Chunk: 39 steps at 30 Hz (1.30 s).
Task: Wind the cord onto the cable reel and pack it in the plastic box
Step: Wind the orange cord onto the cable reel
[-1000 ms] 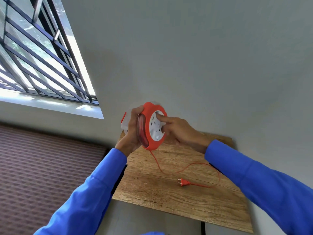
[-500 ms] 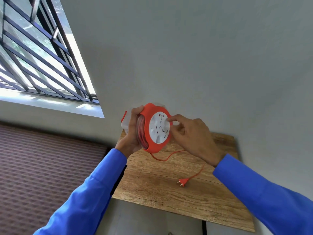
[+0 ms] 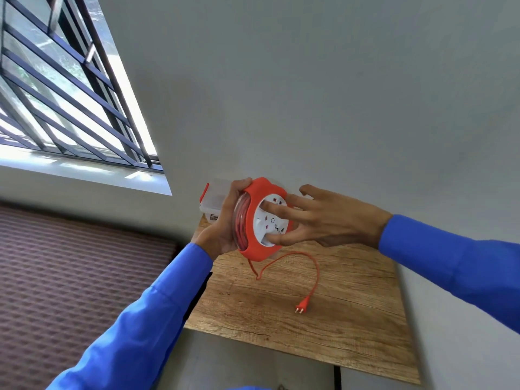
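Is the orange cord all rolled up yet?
Not yet. Part of the cord hangs from the cable reel, its plug on the table.

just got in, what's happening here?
A person is winding an orange cable reel held above a wooden table. The left hand grips its rim; the right hand has its fingers on the white socket face. A short loop of cord and the plug remain out. The plastic box sits behind.
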Available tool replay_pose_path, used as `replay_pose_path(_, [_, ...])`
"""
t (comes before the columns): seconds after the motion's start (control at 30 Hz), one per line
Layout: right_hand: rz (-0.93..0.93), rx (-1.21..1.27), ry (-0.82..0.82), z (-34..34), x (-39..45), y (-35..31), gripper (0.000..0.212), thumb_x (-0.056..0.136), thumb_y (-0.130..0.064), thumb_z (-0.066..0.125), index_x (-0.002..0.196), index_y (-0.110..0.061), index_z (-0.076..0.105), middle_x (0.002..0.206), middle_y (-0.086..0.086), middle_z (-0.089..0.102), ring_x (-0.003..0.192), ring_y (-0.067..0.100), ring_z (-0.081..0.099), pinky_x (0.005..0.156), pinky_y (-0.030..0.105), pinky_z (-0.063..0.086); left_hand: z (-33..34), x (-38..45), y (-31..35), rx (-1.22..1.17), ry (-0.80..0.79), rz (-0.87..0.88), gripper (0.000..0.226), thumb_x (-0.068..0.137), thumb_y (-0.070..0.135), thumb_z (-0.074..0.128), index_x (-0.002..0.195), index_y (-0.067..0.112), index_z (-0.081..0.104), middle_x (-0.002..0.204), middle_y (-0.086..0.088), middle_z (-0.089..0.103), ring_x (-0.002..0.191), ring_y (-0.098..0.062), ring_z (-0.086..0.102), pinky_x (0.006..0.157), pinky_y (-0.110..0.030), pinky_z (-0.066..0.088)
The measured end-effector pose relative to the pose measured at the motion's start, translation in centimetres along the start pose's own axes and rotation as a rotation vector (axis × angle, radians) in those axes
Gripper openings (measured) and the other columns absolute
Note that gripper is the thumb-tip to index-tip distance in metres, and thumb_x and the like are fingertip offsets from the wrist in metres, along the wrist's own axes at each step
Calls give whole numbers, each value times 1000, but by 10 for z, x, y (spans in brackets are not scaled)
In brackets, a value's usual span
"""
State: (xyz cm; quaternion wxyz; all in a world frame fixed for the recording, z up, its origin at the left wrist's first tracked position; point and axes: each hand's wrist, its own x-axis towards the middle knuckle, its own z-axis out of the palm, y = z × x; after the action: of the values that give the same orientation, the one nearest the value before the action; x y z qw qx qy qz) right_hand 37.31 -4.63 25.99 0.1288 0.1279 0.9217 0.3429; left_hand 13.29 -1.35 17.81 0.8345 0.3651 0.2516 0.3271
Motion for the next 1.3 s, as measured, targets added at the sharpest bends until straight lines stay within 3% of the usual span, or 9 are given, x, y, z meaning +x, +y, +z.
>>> replay_pose_path(0.37, [-130, -308, 171, 6, 15, 1, 71, 92, 12, 58, 142, -33, 35, 121, 20, 58, 71, 27, 57, 79, 41, 51, -4, -1, 0, 33, 0, -49, 71, 94, 79, 62, 119, 17, 85, 108, -10, 84, 95, -24, 81, 81, -37, 64])
replay_pose_path(0.5, [59, -248, 305, 8, 18, -7, 65, 97, 5, 56, 145, -37, 42, 108, 17, 64, 57, 23, 43, 73, 39, 46, -1, 0, 1, 29, 30, 18, 72, 84, 77, 74, 117, 15, 85, 108, -12, 83, 95, -25, 80, 82, -38, 64])
replay_pose_path(0.63, [511, 254, 401, 5, 32, -27, 41, 96, -35, 71, 138, -34, 69, 98, 13, 74, 52, 27, 56, 61, 36, 48, 4, 1, 4, -28, 54, 98, 87, 85, 76, 71, 139, 8, 74, 131, -24, 72, 116, -38, 71, 99, -50, 59])
replay_pose_path(0.73, [933, 647, 369, -2, 45, -42, 57, 81, -59, 73, 134, -39, 71, 85, -1, 80, 63, 26, 70, 60, 35, 56, 6, 6, 6, -12, 134, 169, 94, 96, 71, 55, 155, -2, 54, 147, -39, 53, 134, -49, 52, 119, -62, 39])
replay_pose_path(0.8, [1133, 830, 365, -5, 52, -47, 64, 75, -68, 62, 135, -48, 69, 82, -5, 80, 66, 20, 71, 65, 34, 58, 8, 9, 7, 14, 128, 237, 96, 96, 69, 57, 160, -2, 47, 146, -38, 52, 135, -49, 50, 118, -60, 41])
replay_pose_path(0.93, [1414, 1227, 412, -5, 64, -50, 71, 66, -70, 71, 134, -48, 70, 81, -18, 81, 78, -1, 76, 68, 22, 62, 9, 12, 1, 19, 101, 332, 94, 88, 70, 70, 154, 5, 56, 138, -22, 67, 127, -42, 63, 107, -54, 53])
replay_pose_path(1.1, [1587, 1538, 476, -1, 76, -46, 68, 61, -70, 80, 122, -39, 77, 90, -19, 80, 80, -1, 78, 72, 27, 64, 10, 14, -2, 102, 132, 336, 106, 84, 73, 73, 158, 2, 47, 137, -24, 62, 123, -45, 59, 99, -54, 56])
replay_pose_path(1.23, [1812, 1941, 473, -2, 82, -37, 54, 66, -68, 73, 76, -15, 76, 50, -1, 67, 40, 8, 59, 47, 22, 46, 13, 11, -4, 192, 115, 355, 85, 90, 70, 70, 155, 18, 57, 132, -11, 74, 112, -29, 74, 96, -46, 62])
replay_pose_path(1.3, [1863, 2018, 435, 0, 79, -32, 65, 69, -69, 72, 82, -6, 76, 44, 0, 54, 32, 9, 45, 36, 16, 34, 14, 13, -2, 204, 91, 353, 87, 91, 69, 70, 158, 16, 52, 133, -11, 72, 112, -29, 74, 94, -47, 63])
